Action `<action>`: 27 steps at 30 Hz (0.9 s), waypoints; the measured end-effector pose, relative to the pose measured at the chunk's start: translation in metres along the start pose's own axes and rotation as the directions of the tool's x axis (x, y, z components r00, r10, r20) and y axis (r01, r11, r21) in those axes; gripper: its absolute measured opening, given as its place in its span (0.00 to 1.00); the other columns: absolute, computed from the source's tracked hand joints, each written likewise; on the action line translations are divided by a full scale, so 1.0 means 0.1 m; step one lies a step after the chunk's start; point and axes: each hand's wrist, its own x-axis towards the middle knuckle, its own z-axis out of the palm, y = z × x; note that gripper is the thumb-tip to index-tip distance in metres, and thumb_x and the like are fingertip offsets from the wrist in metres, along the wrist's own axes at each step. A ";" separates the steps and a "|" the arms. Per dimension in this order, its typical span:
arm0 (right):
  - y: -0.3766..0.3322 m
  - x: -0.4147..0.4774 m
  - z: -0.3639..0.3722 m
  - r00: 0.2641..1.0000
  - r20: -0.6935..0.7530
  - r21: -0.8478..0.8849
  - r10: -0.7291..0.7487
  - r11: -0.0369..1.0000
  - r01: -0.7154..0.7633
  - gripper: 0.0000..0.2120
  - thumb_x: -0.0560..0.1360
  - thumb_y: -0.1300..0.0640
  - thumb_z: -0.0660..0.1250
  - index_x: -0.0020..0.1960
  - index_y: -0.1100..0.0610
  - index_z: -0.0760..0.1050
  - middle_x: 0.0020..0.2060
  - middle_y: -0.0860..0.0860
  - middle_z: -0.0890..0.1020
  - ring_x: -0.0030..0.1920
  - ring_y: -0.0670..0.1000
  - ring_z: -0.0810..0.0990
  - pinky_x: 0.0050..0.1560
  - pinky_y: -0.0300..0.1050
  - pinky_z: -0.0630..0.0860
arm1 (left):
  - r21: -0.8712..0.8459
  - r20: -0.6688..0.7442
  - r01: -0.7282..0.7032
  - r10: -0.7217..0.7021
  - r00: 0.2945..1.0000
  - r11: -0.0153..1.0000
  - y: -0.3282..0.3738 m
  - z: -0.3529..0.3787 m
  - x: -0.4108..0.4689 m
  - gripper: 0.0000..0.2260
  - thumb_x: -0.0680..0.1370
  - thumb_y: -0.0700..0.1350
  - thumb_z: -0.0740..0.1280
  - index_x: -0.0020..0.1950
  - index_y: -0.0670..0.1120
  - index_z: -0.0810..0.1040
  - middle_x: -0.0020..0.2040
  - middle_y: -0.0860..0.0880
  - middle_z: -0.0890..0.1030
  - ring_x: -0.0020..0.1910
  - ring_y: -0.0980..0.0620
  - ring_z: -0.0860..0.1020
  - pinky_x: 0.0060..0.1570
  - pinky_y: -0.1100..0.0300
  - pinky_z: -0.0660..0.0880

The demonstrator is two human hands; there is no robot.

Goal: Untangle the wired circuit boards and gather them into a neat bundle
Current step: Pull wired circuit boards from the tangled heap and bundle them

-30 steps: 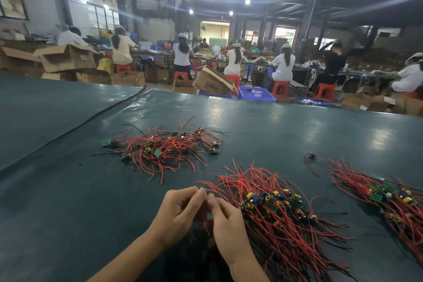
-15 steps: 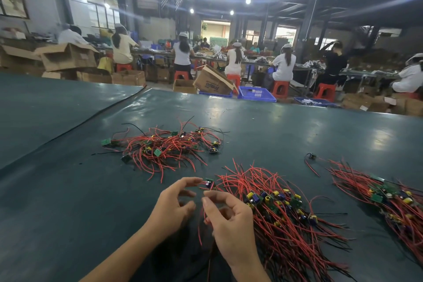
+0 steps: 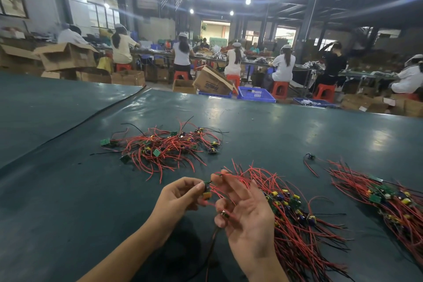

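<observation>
My left hand [image 3: 177,199] pinches a small circuit board [image 3: 206,189] with red wires between thumb and fingertips, just above the dark green table. My right hand [image 3: 246,215], palm up with fingers spread, has that board's red wires running across its fingers and a small component against its thumb. A combed bundle of wired boards [image 3: 295,215] lies right beside my right hand. A tangled heap of wired boards [image 3: 164,146] lies farther away to the left. Another aligned bundle [image 3: 384,199] lies at the right.
A single loose board with a wire [image 3: 310,157] lies between the two right bundles. The table mat [image 3: 68,190] has a seam running off to the upper left. Beyond the far edge are cardboard boxes [image 3: 212,82], blue crates [image 3: 256,94] and seated workers.
My hands have risen and drawn apart. The left now pinches a board lifted out of the near bundle, and the right has turned palm up with the wires across its fingers.
</observation>
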 end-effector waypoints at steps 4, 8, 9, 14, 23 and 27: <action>0.04 0.05 -0.01 0.995 -0.090 -0.095 -0.040 0.995 0.031 0.26 0.73 0.39 0.60 0.59 0.56 0.80 0.54 0.55 0.85 0.28 0.47 0.75 0.25 0.39 0.68 | -0.153 0.041 0.116 -0.111 0.993 0.981 0.00 0.03 0.00 0.11 0.65 0.47 0.72 0.42 0.42 0.83 0.34 0.46 0.81 0.27 0.54 0.76 0.30 0.65 0.75; 0.15 0.10 -0.02 0.950 -0.171 -0.525 -0.263 0.840 0.138 0.03 0.73 0.60 0.73 0.44 0.53 0.85 0.40 0.52 0.86 0.31 0.45 0.80 0.30 0.34 0.74 | -0.111 0.167 0.158 -0.139 0.976 0.981 -0.02 0.00 -0.01 0.12 0.64 0.48 0.74 0.41 0.42 0.86 0.34 0.45 0.80 0.29 0.54 0.75 0.30 0.65 0.73; 0.18 0.09 -0.02 0.946 -0.130 -0.595 -0.297 0.787 0.165 0.05 0.73 0.61 0.74 0.41 0.52 0.86 0.38 0.51 0.86 0.35 0.46 0.83 0.36 0.34 0.76 | -0.101 0.191 0.169 -0.148 0.970 0.980 -0.01 0.00 -0.03 0.12 0.64 0.49 0.74 0.41 0.42 0.86 0.33 0.45 0.80 0.29 0.54 0.75 0.30 0.65 0.73; 0.23 0.08 -0.05 0.913 -0.090 -0.757 -0.399 0.623 0.197 0.07 0.76 0.55 0.71 0.41 0.52 0.86 0.35 0.49 0.85 0.37 0.46 0.82 0.40 0.38 0.77 | -0.093 0.161 0.246 -0.229 0.960 0.965 -0.01 0.03 -0.02 0.06 0.68 0.43 0.72 0.39 0.42 0.86 0.32 0.44 0.78 0.27 0.53 0.75 0.29 0.64 0.72; 0.23 0.06 -0.06 0.882 -0.089 -0.798 -0.463 0.562 0.215 0.09 0.74 0.56 0.73 0.36 0.47 0.84 0.34 0.50 0.83 0.37 0.51 0.82 0.41 0.50 0.81 | 0.104 0.179 0.093 -0.110 0.978 0.990 -0.04 0.06 -0.06 0.14 0.75 0.55 0.68 0.49 0.46 0.85 0.43 0.42 0.85 0.36 0.50 0.82 0.38 0.62 0.78; 0.23 0.09 -0.06 0.886 -0.163 -0.736 -0.434 0.652 0.184 0.09 0.74 0.54 0.72 0.36 0.50 0.85 0.34 0.55 0.84 0.38 0.56 0.82 0.41 0.52 0.82 | 0.080 0.039 0.085 -0.089 0.995 0.993 0.00 0.06 -0.04 0.17 0.74 0.56 0.62 0.45 0.48 0.87 0.40 0.42 0.85 0.35 0.49 0.83 0.34 0.64 0.77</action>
